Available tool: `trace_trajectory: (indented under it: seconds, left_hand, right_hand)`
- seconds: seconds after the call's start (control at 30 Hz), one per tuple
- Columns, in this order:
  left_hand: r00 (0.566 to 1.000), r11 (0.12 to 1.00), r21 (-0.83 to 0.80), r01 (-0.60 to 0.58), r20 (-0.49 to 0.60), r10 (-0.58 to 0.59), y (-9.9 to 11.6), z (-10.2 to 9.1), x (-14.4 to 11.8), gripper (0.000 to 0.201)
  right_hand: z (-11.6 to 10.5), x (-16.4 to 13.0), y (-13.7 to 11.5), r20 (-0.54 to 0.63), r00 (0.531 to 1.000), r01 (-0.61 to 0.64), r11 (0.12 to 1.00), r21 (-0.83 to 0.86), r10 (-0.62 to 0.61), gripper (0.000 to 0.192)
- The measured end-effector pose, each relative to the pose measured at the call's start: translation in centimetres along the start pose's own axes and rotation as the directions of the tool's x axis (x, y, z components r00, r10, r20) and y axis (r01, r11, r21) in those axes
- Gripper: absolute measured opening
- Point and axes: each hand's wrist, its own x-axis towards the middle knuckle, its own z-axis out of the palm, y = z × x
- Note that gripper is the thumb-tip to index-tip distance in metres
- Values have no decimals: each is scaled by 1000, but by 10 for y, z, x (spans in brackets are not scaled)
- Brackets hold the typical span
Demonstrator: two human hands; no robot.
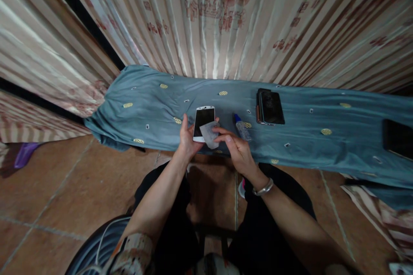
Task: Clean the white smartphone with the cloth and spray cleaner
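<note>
A white smartphone [202, 117] with a dark screen rests in my left hand [188, 141], whose thumb is along its left side and whose fingers reach round beneath it. Over the lower right of the screen lies a thin whitish wipe [209, 135]. My right hand [236, 148] pinches the wipe's right edge between its fingers, and a silver bracelet circles that wrist. Just beyond my right hand, a small clear bottle with a blue cap [241, 126] lies on its side on the cloth.
A blue-grey patterned cloth [303, 137] covers the long narrow bench before me. Several dark phones in a stack [270, 106] lie right of the bottle. Another dark device [398, 138] is at the far right. Pleated curtains [213, 34] hang behind. A round ribbed object [103, 240] stands lower left.
</note>
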Motion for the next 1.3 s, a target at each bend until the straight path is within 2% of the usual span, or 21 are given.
trace_trajectory:
  seconds: [0.1,0.17,0.33,0.47,0.67,1.03,1.3]
  left_hand:
    - [1000,1000,-1,21,7,-21,-3,-1,1,87]
    - [999,999,-3,40,-10,-40,-5,-1,1,84]
    - [997,998,-4,64,-48,-64,-9,1,0,75]
    - [997,998,14,67,-50,-66,-12,2,0,73]
    - [996,996,50,74,-42,-72,-19,2,-2,65]
    - [990,987,77,144,-3,-144,-31,17,-15,59]
    - [993,989,90,117,10,-118,-33,12,-14,57]
  right_hand:
    - [-1,2,4,-41,999,-20,1000,1,20,50]
    - [-1,3,8,-34,999,10,998,-65,-12,48]
    - [3,2,16,80,986,164,929,-331,-145,44]
    - [6,3,19,150,977,207,864,-459,-154,45]
    - [5,9,25,166,980,182,847,-500,-112,48]
    - [0,20,32,170,984,134,824,-550,-46,52]
    - [2,20,31,213,977,138,836,-532,-26,55]
